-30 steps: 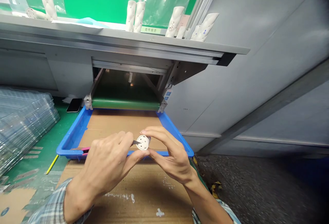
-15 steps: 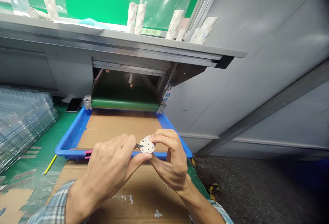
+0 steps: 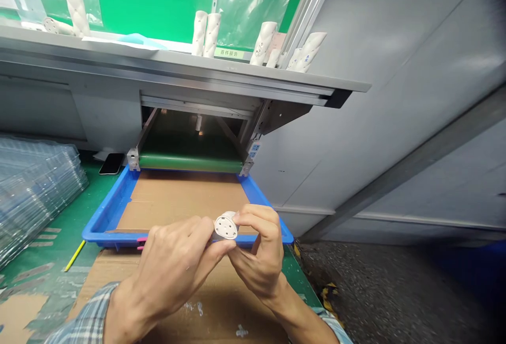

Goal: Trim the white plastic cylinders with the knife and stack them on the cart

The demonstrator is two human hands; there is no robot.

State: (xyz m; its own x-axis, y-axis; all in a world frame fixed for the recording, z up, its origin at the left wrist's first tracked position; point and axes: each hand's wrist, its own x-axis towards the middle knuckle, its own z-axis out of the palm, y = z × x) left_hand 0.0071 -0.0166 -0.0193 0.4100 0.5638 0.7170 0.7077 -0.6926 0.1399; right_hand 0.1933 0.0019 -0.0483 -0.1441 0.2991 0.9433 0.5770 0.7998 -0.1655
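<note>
My right hand (image 3: 259, 252) pinches a small white round plastic part (image 3: 225, 226) with several holes in its face. My left hand (image 3: 174, 267) is closed around a small knife with a pink handle end (image 3: 141, 241), and its blade tip rests at the part's left edge, mostly hidden by my fingers. Both hands hover over the front rim of a blue tray (image 3: 103, 218) lined with cardboard.
A green conveyor belt (image 3: 190, 162) ends at the tray's far side. Stacked clear plastic trays (image 3: 35, 186) lie at the left, with a phone (image 3: 112, 163) nearby. White tubular parts (image 3: 205, 33) stand on the shelf above. Cardboard (image 3: 221, 302) covers the bench under my hands.
Both hands have drawn slightly nearer and lower. The right hand has turned the white part, and the left fingers now cover most of the blade.
</note>
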